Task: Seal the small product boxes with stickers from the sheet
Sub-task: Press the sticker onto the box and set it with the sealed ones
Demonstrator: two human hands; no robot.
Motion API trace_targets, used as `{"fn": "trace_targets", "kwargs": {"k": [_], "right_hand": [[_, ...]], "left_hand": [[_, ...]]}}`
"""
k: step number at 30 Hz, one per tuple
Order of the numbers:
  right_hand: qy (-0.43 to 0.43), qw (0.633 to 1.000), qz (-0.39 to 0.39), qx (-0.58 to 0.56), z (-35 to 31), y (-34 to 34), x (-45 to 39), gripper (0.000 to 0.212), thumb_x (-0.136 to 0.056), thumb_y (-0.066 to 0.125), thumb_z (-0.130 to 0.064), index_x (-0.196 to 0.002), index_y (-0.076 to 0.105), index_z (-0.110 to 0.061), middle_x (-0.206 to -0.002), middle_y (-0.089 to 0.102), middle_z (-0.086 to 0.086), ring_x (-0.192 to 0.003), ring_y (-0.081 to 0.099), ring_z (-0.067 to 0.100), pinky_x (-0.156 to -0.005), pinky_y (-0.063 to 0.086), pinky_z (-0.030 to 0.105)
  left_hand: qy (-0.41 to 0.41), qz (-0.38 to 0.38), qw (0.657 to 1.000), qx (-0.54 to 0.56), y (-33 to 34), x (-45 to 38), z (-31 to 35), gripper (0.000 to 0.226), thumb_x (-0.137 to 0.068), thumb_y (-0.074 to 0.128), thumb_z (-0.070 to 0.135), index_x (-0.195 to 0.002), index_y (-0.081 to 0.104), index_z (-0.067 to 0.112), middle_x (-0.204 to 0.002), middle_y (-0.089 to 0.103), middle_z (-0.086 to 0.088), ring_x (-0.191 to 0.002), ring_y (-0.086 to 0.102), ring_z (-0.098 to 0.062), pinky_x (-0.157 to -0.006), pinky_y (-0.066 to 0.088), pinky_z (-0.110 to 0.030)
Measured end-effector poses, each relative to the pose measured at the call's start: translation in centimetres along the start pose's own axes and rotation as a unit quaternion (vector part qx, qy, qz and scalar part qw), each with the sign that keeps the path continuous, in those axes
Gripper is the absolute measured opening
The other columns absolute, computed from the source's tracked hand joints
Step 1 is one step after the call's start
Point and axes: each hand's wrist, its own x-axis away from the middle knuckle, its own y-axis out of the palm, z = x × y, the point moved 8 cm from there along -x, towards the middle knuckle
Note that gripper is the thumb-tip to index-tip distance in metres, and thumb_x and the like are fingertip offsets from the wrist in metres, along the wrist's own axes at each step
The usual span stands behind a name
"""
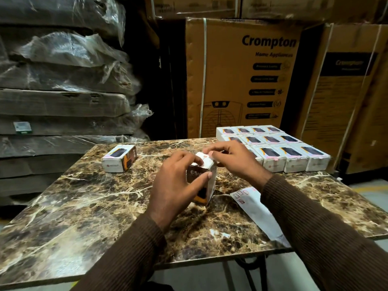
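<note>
Small box (pixel 204 181) stands upright mid marble table (pixel 84 206). Left hand (pixel 176 183) grips its side, thumb across the front. Right hand (pixel 235 160) pinches at the box's top flap. Sticker sheet (pixel 256 211) lies right of box, box rows (pixel 281 148) behind-right, one lone box (pixel 119 158) left.

L sleeve (pixel 134 255): dk brown rib knit, to wrist | R sleeve (pixel 315 223): same | hands bare

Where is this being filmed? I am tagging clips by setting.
Likely a warehouse or stockroom: tall Crompton appliance cartons, plastic-wrapped stacked goods, and rows of small product boxes on a marble-pattern table.
</note>
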Motion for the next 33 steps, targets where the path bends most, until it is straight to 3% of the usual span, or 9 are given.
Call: {"fn": "trace_targets", "kwargs": {"k": [2, 4, 9, 15, 17, 20, 22, 29, 33], "right_hand": [[0.004, 1.000, 0.001, -0.028, 0.9, 0.0, 0.0, 0.020, -0.098, 0.067, -0.013, -0.107, 0.083, -0.021, -0.106, 0.080, -0.006, -0.099, 0.074, 0.017, -0.084, 0.063, 0.040], [0.000, 0.999, 0.012, -0.040, 1.0, -0.3, 0.4, 0.016, -0.098, 0.070, -0.014, -0.105, 0.083, -0.020, -0.103, 0.080, -0.004, -0.095, 0.075, 0.018, -0.077, 0.063, 0.037], [-0.029, 0.998, 0.047, -0.016, 0.5, -0.9, 2.0, 0.007, -0.096, 0.075, -0.023, -0.100, 0.080, -0.020, -0.092, 0.078, -0.003, -0.089, 0.074, 0.016, -0.078, 0.065, 0.042], [-0.034, 0.992, 0.118, -0.002, 0.5, -0.2, 2.5, 0.006, -0.095, 0.073, -0.024, -0.095, 0.077, -0.028, -0.086, 0.076, -0.010, -0.086, 0.073, 0.009, -0.075, 0.066, 0.043], [-0.031, 0.992, 0.124, 0.005, 0.4, 0.2, 2.3, 0.009, -0.094, 0.073, -0.018, -0.097, 0.078, -0.026, -0.087, 0.075, -0.011, -0.086, 0.072, 0.005, -0.077, 0.065, 0.038], [-0.036, 0.989, 0.138, 0.031, -0.1, 0.3, 1.8, 0.012, -0.094, 0.075, -0.014, -0.102, 0.078, -0.023, -0.093, 0.074, -0.012, -0.088, 0.068, -0.003, -0.072, 0.057, 0.014], [-0.036, 0.989, 0.139, 0.029, -0.1, 0.3, 1.4, 0.012, -0.094, 0.074, -0.014, -0.103, 0.078, -0.022, -0.094, 0.074, -0.012, -0.089, 0.067, -0.003, -0.068, 0.052, 0.007], [-0.028, 0.992, 0.121, 0.030, 0.5, 0.8, 0.8, 0.011, -0.094, 0.074, -0.015, -0.103, 0.076, -0.020, -0.093, 0.073, -0.012, -0.089, 0.066, -0.005, -0.068, 0.052, 0.007], [-0.020, 0.995, 0.101, 0.014, 0.8, 0.2, 0.8, 0.018, -0.093, 0.075, -0.012, -0.108, 0.077, -0.021, -0.096, 0.075, -0.008, -0.090, 0.070, 0.002, -0.078, 0.063, 0.024]], "left_hand": [[-0.003, 0.005, 1.000, 0.000, 0.1, 0.0, -0.2, 0.033, -0.087, 0.070, 0.054, -0.107, 0.068, 0.027, -0.110, 0.064, 0.013, -0.097, 0.060, -0.003, -0.080, 0.054, -0.021], [-0.007, 0.007, 1.000, -0.002, 0.0, -0.2, -0.7, 0.029, -0.087, 0.071, 0.048, -0.107, 0.067, 0.027, -0.111, 0.066, 0.014, -0.096, 0.061, -0.002, -0.081, 0.055, -0.023], [-0.036, -0.016, 0.999, 0.018, 0.3, -1.1, -3.3, 0.025, -0.092, 0.078, 0.026, -0.117, 0.070, 0.026, -0.128, 0.071, 0.007, -0.116, 0.064, -0.010, -0.096, 0.060, -0.037], [-0.070, -0.014, 0.995, 0.067, 0.7, -2.4, -4.5, 0.020, -0.096, 0.075, 0.019, -0.116, 0.074, 0.023, -0.121, 0.075, 0.004, -0.110, 0.070, -0.009, -0.087, 0.065, -0.032], [-0.067, 0.000, 0.995, 0.074, 0.7, -2.7, -4.7, 0.019, -0.096, 0.075, 0.019, -0.115, 0.075, 0.023, -0.118, 0.075, 0.006, -0.108, 0.070, -0.007, -0.087, 0.065, -0.031], [-0.056, 0.019, 0.996, 0.061, 0.6, -3.0, -5.0, 0.020, -0.095, 0.076, 0.016, -0.114, 0.075, 0.021, -0.119, 0.074, 0.007, -0.110, 0.069, -0.008, -0.089, 0.063, -0.029], [-0.054, 0.027, 0.997, 0.053, 0.7, -3.2, -5.3, 0.022, -0.095, 0.077, 0.015, -0.116, 0.074, 0.020, -0.119, 0.074, 0.006, -0.110, 0.068, -0.008, -0.090, 0.063, -0.029], [-0.038, 0.034, 0.998, 0.033, 0.9, -3.1, -5.5, 0.023, -0.094, 0.077, 0.015, -0.117, 0.074, 0.018, -0.121, 0.074, 0.002, -0.109, 0.066, -0.009, -0.088, 0.065, -0.034], [-0.014, 0.045, 0.999, 0.012, 0.7, -2.8, -4.6, 0.023, -0.094, 0.075, 0.018, -0.117, 0.072, 0.016, -0.124, 0.070, 0.001, -0.110, 0.064, -0.010, -0.091, 0.063, -0.034]]}}
